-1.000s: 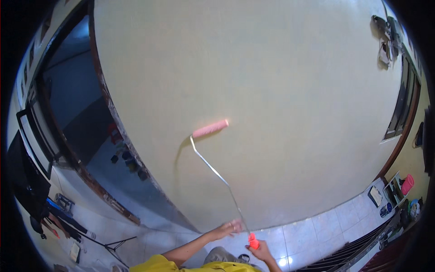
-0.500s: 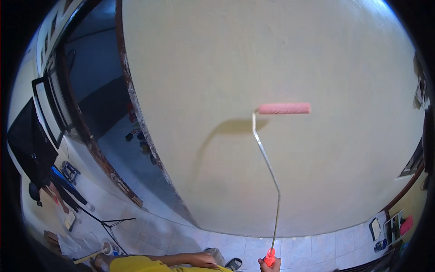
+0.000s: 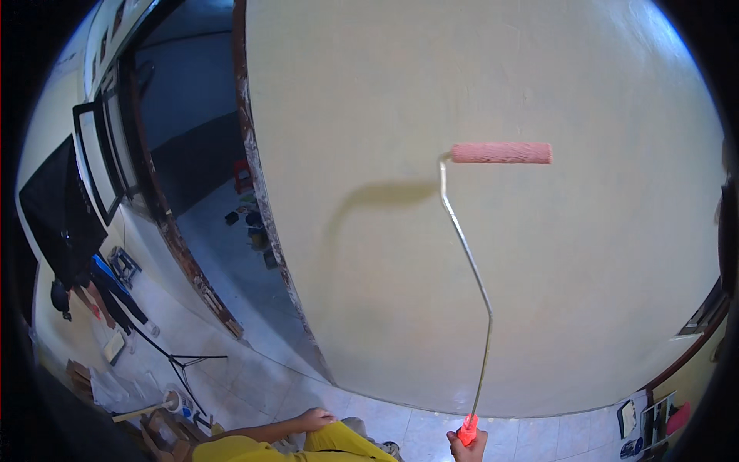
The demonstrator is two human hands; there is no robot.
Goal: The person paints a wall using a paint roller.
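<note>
The paint roller (image 3: 501, 153) is up in front of the pale wall (image 3: 385, 308), and it's well away from its own shadow (image 3: 389, 192) now! A second ago that shadow hugged the pink sleeve (image 3: 517, 154); here there's a plain gap, the shadow thrown off to the left. My call: the sleeve has come off the wall, so no rolling stroke is under way at this instant. It also sits farther from the doorway (image 3: 185, 154) than it did, though the whole view has swung too.

And look at the line of it! The sleeve's long axis now runs nearly level, having tilted up to the right a second back. Its mounted end is on the left, its free end points right. Below, the metal rod (image 3: 489, 317) kinks its way down to the orange-red handle (image 3: 467, 428), which stands close to upright.

The right hand (image 3: 469, 452) has that handle wrapped, thumb and fingers round it, working solo. The left hand (image 3: 314, 420) was up beside the rod; it's down by the yellow shirt (image 3: 346, 443), nothing visible in it, and whether its fingers are curled I can't tell.
</note>
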